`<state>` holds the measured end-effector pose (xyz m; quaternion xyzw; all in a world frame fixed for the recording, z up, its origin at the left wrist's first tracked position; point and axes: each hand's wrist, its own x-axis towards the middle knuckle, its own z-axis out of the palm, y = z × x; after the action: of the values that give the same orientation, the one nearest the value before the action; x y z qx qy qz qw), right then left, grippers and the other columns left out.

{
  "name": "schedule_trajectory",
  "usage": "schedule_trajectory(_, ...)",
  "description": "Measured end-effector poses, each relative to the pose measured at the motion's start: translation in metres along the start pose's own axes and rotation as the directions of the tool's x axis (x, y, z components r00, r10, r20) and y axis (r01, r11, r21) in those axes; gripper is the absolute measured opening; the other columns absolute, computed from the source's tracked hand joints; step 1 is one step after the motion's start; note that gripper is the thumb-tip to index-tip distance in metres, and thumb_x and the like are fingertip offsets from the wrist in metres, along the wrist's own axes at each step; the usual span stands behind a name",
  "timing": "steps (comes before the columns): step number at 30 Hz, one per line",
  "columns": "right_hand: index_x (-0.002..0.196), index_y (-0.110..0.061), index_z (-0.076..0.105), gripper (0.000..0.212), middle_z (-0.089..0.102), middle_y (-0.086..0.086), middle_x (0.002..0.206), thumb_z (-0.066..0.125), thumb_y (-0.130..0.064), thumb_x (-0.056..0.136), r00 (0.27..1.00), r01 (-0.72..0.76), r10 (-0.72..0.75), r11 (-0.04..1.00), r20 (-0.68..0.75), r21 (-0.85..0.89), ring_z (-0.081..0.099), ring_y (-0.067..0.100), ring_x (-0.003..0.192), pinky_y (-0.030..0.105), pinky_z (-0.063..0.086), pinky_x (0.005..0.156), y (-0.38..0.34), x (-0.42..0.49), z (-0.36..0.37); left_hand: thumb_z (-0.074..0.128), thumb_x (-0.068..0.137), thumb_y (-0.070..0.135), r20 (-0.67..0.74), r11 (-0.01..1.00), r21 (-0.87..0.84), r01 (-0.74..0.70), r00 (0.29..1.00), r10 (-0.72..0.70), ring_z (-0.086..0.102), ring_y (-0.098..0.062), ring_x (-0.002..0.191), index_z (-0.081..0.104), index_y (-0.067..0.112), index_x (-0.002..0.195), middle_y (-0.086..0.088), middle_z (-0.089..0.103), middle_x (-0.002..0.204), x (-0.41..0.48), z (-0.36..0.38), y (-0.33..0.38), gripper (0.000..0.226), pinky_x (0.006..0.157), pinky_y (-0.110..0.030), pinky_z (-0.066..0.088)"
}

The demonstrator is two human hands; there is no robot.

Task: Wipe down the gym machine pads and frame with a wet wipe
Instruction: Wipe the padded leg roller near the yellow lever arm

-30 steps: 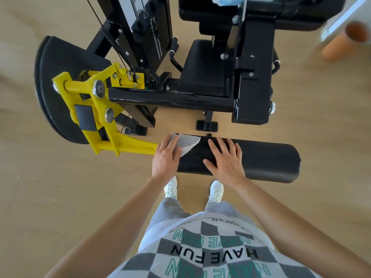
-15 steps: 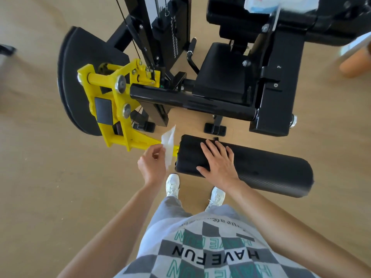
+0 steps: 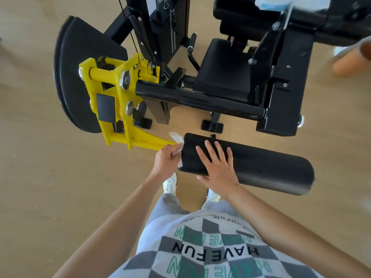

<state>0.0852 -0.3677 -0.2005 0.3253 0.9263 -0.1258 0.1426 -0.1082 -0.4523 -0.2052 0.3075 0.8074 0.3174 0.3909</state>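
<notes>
A: What is the left hand point(image 3: 165, 160) doing?

B: Its fingers are curled round the wet wipe point(image 3: 177, 138), pinching it against the left end face of the roller pad point(image 3: 265, 167). One corner of the wipe sticks up past the knuckles, by the tip of the yellow lever arm point(image 3: 128, 125).

A: And the right hand point(image 3: 217, 168)?

B: It lies flat on top of the roller, fingers straight and spread, holding nothing. I'd say it steadies the pad.

A: Which way does the roller lie?

B: Its long axis runs from the left hand out to the person's right, angling a little toward them at the far end. So the wipe touches the left end, and nearly the whole length lies to the right of the wiping hand.

A: So the stroke goes rightward?

B: Probably, along the axis. The right hand lies in that path, just beside the wipe, so it would have to lift or slide away. The seat pad point(image 3: 222, 77) and black frame point(image 3: 200, 101) are farther out, beyond the roller.
</notes>
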Motion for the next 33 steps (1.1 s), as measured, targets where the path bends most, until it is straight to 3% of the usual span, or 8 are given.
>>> schedule_trajectory(2, 0.161, -0.032, -0.002, 0.105, 0.000, 0.007, 0.171, 0.057, -0.071, 0.085, 0.999, -0.020, 0.020, 1.000, 0.029, 0.003, 0.000, 0.036, 0.157, 0.065, 0.002, 0.122, 0.003, 0.009, -0.005, 0.065, 0.096, 0.007, -0.003, 1.000, 0.005, 0.004, 1.000, -0.004, 0.065, -0.028, 0.093, 0.075, 0.013, 0.122, -0.009, 0.073, 0.103, -0.002, -0.002, -0.007, 0.028, 0.086, -0.034, 0.053)
schedule_trajectory(6, 0.160, -0.034, -0.001, 0.106, 0.014, 0.004, 0.168, 0.045, -0.086, 0.080, 0.995, -0.047, 0.045, 0.998, 0.090, 0.029, 0.010, 0.034, 0.155, 0.063, 0.008, 0.122, 0.015, 0.035, -0.019, 0.070, 0.095, 0.014, -0.004, 0.999, -0.022, 0.031, 1.000, -0.031, 0.060, -0.016, 0.075, 0.080, 0.012, 0.109, -0.005, 0.075, 0.085, -0.010, -0.005, -0.015, 0.017, 0.066, -0.007, 0.040)
schedule_trajectory(10, 0.159, -0.040, 0.000, 0.104, 0.016, 0.005, 0.167, 0.042, -0.090, 0.078, 0.976, -0.064, 0.047, 0.995, 0.212, 0.076, 0.017, 0.035, 0.151, 0.059, 0.016, 0.122, 0.027, 0.051, -0.030, 0.076, 0.089, 0.023, 0.031, 0.998, 0.001, 0.068, 0.997, -0.068, 0.050, -0.015, 0.065, 0.079, 0.011, 0.085, -0.012, 0.069, 0.074, -0.014, -0.008, -0.022, 0.013, 0.065, -0.029, 0.041)
schedule_trajectory(17, 0.160, -0.032, 0.020, 0.083, 0.035, 0.005, 0.158, 0.054, -0.065, 0.092, 0.995, -0.094, 0.096, 0.992, -0.028, 0.080, 0.029, 0.031, 0.146, 0.056, 0.025, 0.119, -0.003, 0.025, -0.026, 0.075, 0.087, 0.028, -0.200, 0.995, 0.062, 0.073, 0.978, -0.059, 0.045, -0.015, 0.062, 0.057, 0.019, 0.065, 0.008, 0.051, 0.066, 0.020, -0.025, 0.007, 0.029, 0.057, -0.028, 0.032)
schedule_trajectory(22, 0.162, -0.031, 0.011, 0.067, 0.016, 0.005, 0.169, 0.031, -0.055, 0.102, 0.983, -0.180, 0.182, 0.980, -0.020, 0.083, 0.008, 0.031, 0.157, 0.057, 0.008, 0.125, -0.024, 0.013, -0.009, 0.064, 0.093, 0.011, -0.077, 0.994, 0.090, -0.065, 0.994, 0.072, 0.039, -0.022, 0.064, 0.064, 0.020, 0.080, 0.009, 0.046, 0.059, 0.022, -0.006, 0.014, 0.017, 0.055, -0.027, 0.033)
schedule_trajectory(26, 0.162, -0.035, 0.005, 0.063, 0.011, 0.001, 0.171, 0.017, -0.055, 0.103, 0.978, -0.210, 0.210, 0.971, 0.015, 0.114, 0.000, 0.026, 0.158, 0.054, 0.001, 0.125, -0.020, 0.022, -0.011, 0.059, 0.101, 0.013, -0.033, 1.000, 0.007, -0.021, 0.999, 0.021, 0.062, -0.021, 0.080, 0.077, 0.015, 0.112, 0.000, 0.074, 0.088, 0.008, 0.004, 0.004, 0.021, 0.070, -0.022, 0.044)
schedule_trajectory(29, 0.162, -0.036, 0.004, 0.062, 0.009, -0.002, 0.171, 0.019, -0.054, 0.105, 0.974, -0.224, 0.221, 0.968, 0.043, 0.115, -0.002, 0.025, 0.158, 0.052, -0.003, 0.125, -0.017, 0.028, -0.016, 0.063, 0.099, 0.016, -0.001, 0.999, -0.038, -0.023, 1.000, 0.023, 0.054, -0.015, 0.072, 0.075, 0.022, 0.093, 0.006, 0.067, 0.079, -0.002, 0.001, -0.003, 0.015, 0.075, -0.035, 0.051)
schedule_trajectory(33, 0.161, -0.037, 0.003, 0.061, 0.008, -0.002, 0.171, 0.019, -0.055, 0.105, 0.973, -0.229, 0.222, 0.967, 0.071, 0.112, -0.001, 0.027, 0.158, 0.054, -0.003, 0.124, -0.016, 0.029, -0.022, 0.072, 0.093, 0.020, 0.044, 0.999, -0.032, -0.027, 0.999, 0.029, 0.052, -0.020, 0.065, 0.077, 0.027, 0.088, 0.006, 0.065, 0.070, -0.005, -0.008, -0.005, 0.010, 0.072, -0.027, 0.050)
